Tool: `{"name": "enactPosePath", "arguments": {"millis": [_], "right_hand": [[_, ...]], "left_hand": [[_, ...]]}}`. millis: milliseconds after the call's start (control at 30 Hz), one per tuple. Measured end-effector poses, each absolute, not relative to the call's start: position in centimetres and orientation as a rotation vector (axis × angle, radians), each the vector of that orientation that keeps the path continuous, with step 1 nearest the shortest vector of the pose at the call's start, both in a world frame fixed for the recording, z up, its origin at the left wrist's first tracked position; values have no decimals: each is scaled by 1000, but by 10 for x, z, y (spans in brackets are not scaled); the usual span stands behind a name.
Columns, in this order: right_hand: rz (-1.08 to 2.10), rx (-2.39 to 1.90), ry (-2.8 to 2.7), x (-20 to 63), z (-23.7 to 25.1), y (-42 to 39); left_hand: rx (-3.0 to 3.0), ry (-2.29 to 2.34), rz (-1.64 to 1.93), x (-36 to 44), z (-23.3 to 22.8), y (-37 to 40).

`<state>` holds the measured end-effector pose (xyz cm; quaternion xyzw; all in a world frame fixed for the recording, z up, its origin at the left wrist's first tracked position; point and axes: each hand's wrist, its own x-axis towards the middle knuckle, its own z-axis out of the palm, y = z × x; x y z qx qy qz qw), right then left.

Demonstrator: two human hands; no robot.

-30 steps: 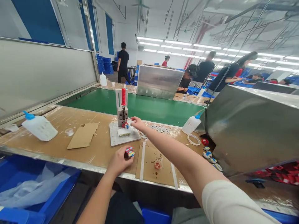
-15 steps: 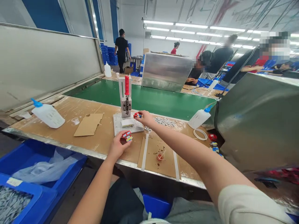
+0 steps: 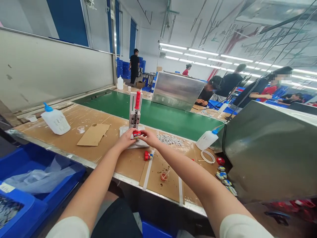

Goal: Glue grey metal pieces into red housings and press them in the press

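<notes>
My left hand (image 3: 125,140) and my right hand (image 3: 150,137) meet at the foot of a small hand press (image 3: 133,116) with a red handle. Between their fingers is a small red plastic piece (image 3: 136,133) with some blue and yellow on it. Both hands are closed on this piece from either side, just over the press's pale base plate (image 3: 139,145). Fingers cover part of the piece, so whether it rests on the plate cannot be seen. A second red piece (image 3: 148,156), with blue and yellow parts, lies on the cardboard-covered bench in front of the press.
Small grey chips (image 3: 170,139) lie right of the press. Glue bottles (image 3: 56,121) (image 3: 207,139) stand at both sides. A tape ring (image 3: 208,157), cardboard scrap (image 3: 94,135) and small cup (image 3: 163,176) are on the bench. A green belt (image 3: 168,120) runs behind; co-workers are beyond.
My hands have come together at the press onto one red piece; before, each held its own piece apart. A red piece now lies on the bench. The view has tilted up slightly.
</notes>
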<state>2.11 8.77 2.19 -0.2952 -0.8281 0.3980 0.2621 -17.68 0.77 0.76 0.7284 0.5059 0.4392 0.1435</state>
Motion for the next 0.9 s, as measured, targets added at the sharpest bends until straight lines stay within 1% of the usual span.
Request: {"name": "enactPosePath", "arguments": {"millis": [200,333,433,533,733,900], "right_hand": [[1134,-757,-2230,4,14,104],[1051,-766,-2203,1,5,113],[995,-779,-2194,-4,-3,119],[969,-770,-2191,-8,-11,126],[989,-754,-2175,-11,-23,132],[974,-774,-2196,-4,-20,127]], "left_hand": [[2065,1515,1244,-182,2,8],[1919,1634,1334,-187,-10,10],[1809,1677,1266,-190,-19,15],[1798,1647,1199,-192,-23,19],[1786,1624,1260,-193,-27,22],[1724,1529,1308,-196,-30,28]]}}
